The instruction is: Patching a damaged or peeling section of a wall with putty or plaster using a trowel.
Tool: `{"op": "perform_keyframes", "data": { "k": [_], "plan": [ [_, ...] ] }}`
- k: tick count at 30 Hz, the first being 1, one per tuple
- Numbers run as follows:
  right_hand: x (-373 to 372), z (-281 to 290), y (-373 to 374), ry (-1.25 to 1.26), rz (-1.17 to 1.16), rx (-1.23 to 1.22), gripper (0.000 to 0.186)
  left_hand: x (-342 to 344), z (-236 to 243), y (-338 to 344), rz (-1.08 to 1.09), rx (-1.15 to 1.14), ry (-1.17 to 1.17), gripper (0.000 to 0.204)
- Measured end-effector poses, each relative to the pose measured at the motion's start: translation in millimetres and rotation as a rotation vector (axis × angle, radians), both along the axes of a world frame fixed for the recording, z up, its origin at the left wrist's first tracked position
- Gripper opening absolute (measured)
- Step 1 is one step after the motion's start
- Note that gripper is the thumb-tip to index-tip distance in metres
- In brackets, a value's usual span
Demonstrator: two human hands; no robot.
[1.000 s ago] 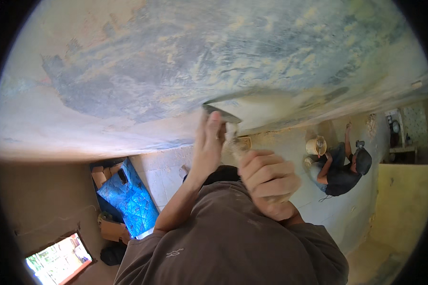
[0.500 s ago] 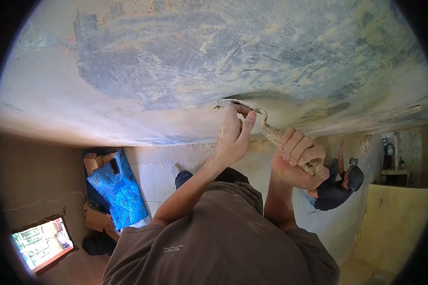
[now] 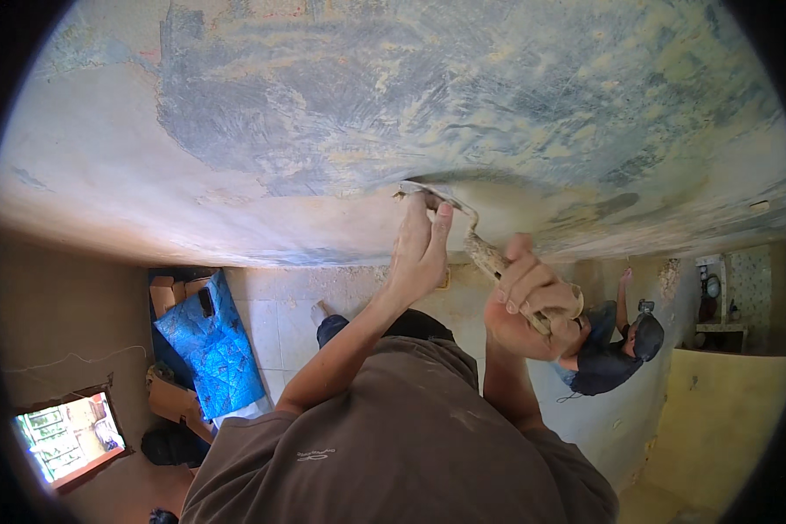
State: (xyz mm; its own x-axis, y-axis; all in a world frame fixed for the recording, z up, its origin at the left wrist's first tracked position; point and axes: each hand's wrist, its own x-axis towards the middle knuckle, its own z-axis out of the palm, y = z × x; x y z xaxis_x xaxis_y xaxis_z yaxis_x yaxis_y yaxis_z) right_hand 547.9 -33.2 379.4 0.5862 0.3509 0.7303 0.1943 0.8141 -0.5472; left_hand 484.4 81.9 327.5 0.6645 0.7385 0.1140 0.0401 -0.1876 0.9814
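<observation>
In my right hand [image 3: 537,301] is the handle of a plaster-crusted trowel [image 3: 480,247], fingers wrapped around it. A thin bent neck joins the handle to the blade, seen nearly edge-on against the wall [image 3: 341,113]. My left hand [image 3: 419,249] is at the blade, its fingers partly hidden behind it and its thumb pointing up beside it. Grey-blue, streaky patches cover the upper wall, while the lower band is paler and smoother. Where the blade meets the surface, a dark shadow shows.
A co-worker [image 3: 620,354] in dark clothes is low along the wall at right. On the left, a blue sheet [image 3: 214,349] lies by cardboard boxes [image 3: 179,402]. A bright window [image 3: 74,437] is at lower left, a yellowish partition [image 3: 734,419] at right. Pale floor tiles [image 3: 258,327] show below.
My right hand and the trowel's handle have shifted left and slightly down. The left hand has moved slightly left with the blade, which stays at the wall.
</observation>
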Motion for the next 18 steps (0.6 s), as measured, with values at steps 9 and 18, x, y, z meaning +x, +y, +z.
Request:
{"op": "perform_keyframes", "data": {
  "k": [9, 18],
  "plan": [
    [-5, 3, 1, -0.068, 0.039, -0.016, 0.042, 1, 2, 0, 0.008, -0.085, -0.101, 0.035],
    [-10, -4, 2, -0.097, -0.001, 0.013, 0.033, 0, 11, -4, 0.019, -0.043, -0.051, 0.039]
  ]
}}
